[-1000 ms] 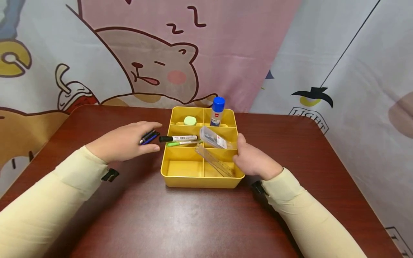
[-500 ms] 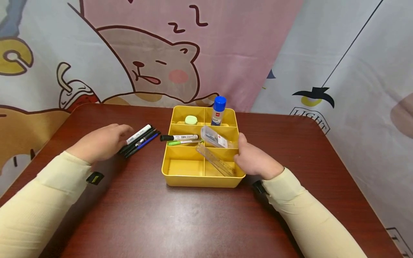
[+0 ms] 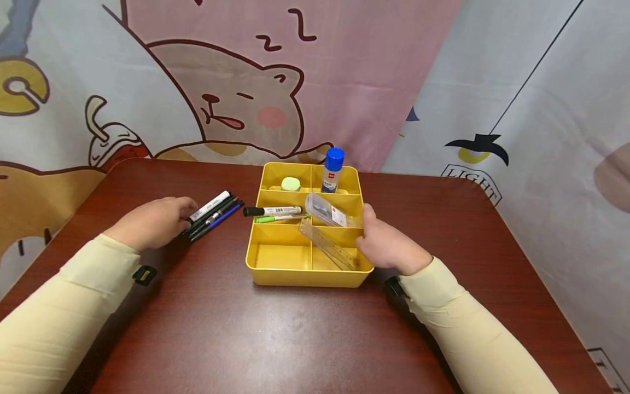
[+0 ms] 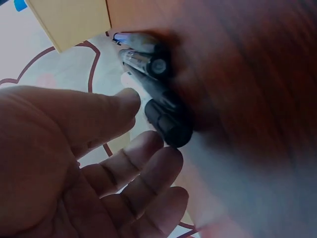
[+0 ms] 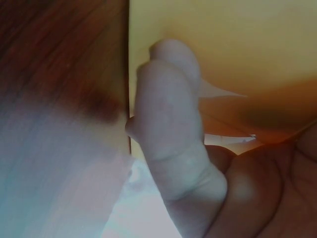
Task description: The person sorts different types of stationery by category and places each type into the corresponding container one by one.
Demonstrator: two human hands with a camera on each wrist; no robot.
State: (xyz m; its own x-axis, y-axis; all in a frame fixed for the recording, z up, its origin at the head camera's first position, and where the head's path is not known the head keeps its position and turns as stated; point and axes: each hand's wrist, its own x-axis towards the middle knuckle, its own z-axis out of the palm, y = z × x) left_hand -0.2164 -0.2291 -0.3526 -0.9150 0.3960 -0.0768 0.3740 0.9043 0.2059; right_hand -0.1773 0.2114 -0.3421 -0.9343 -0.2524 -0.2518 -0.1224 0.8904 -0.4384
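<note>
In the head view my left hand (image 3: 156, 221) is at the near-left end of several pens lying side by side on the table. Nearest to it is a white-barrelled marker (image 3: 211, 205); a blue pen (image 3: 223, 214) lies at the far side of the row. The left wrist view shows thumb and fingers (image 4: 166, 166) parted, right at the marker's black cap (image 4: 168, 124), without closing round it. My right hand (image 3: 391, 241) grips the right wall of a yellow divided storage box (image 3: 305, 278), thumb at the rim and fingers (image 5: 168, 114) against the outside.
In the box are a blue-capped glue stick (image 3: 332, 169), a pale green lidded item (image 3: 290, 184), a clear plastic case (image 3: 327, 210), a clear ruler (image 3: 327, 244), a black-capped marker (image 3: 273, 210) and a green pen (image 3: 280, 218). A printed curtain hangs behind the table (image 3: 295, 339).
My left hand has drawn back left from over the pens, uncovering the white marker, then settled slightly lower at its end. My right hand and the box stay put.
</note>
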